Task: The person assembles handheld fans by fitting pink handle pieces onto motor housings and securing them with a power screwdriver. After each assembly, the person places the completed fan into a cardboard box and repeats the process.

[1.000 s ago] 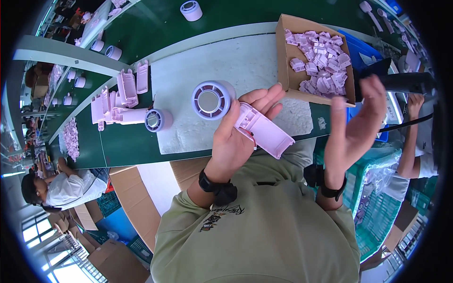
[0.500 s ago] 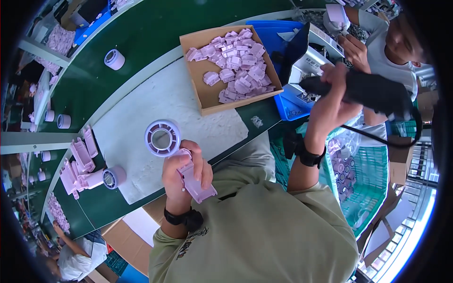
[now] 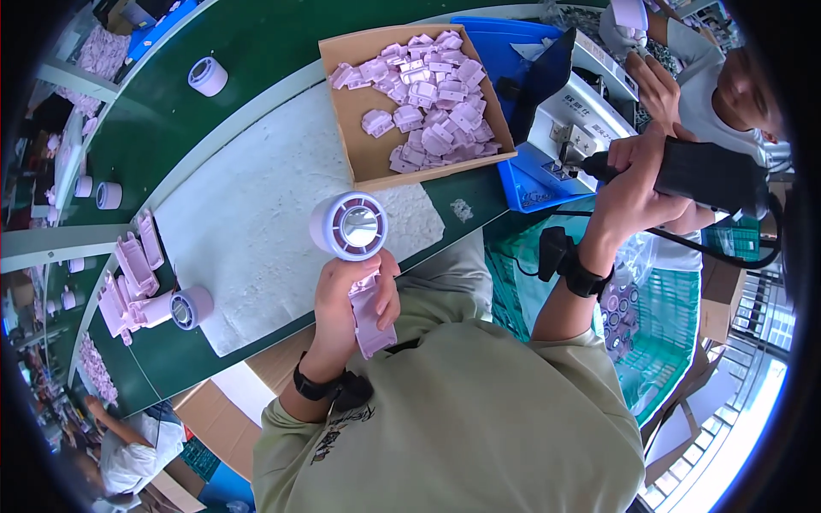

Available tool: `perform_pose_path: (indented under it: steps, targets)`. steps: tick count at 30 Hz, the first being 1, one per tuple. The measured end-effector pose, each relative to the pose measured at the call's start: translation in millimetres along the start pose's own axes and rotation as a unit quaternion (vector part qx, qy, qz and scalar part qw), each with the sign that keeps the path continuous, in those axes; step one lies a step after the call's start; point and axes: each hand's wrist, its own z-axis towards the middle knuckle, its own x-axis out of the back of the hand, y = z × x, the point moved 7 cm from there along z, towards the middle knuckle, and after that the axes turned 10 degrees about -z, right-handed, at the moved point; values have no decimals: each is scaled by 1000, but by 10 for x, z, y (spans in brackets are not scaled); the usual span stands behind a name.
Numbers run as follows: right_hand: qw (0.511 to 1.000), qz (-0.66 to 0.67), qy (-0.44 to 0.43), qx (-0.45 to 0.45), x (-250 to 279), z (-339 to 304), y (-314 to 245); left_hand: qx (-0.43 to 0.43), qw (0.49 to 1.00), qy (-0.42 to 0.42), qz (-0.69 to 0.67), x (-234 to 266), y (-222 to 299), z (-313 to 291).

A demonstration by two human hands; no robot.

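Note:
My left hand [image 3: 335,301] is closed around the pink handle of a handheld fan housing [image 3: 374,323]. Its round lilac head [image 3: 321,224], with spokes and a shiny centre, stands above my fingers, and the handle points down toward my shirt. On the right, my right hand [image 3: 631,190] grips a black electric screwdriver [image 3: 711,176] with a cable hanging from its rear. The screwdriver's tip is at the metal outlet of a white screw feeder [image 3: 580,109]; whether a screw is on the tip, I cannot tell.
A cardboard tray [image 3: 355,158] of small pink parts lies on the white mat [image 3: 248,214]. The feeder stands in a blue bin [image 3: 517,184]. Pink housings [image 3: 137,267] lie at left, a green crate [image 3: 667,316] at right. A co-worker's hand [image 3: 654,85] is beyond the feeder.
My right hand has brought the screwdriver slightly right and down, its tip now at the feeder outlet. My left hand has tilted the housing, and its head has shifted right and up.

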Motion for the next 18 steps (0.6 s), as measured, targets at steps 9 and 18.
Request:
perform_pose_path:
  steps: [9,18]
  targets:
    - [938,294,-10,-182,-21,-470,-405,-22,995,-10,96,-223,48,94]
    - [860,450,-219,-102,-532,-886,-1194,-8,1000,1,12,-235,-54,127]
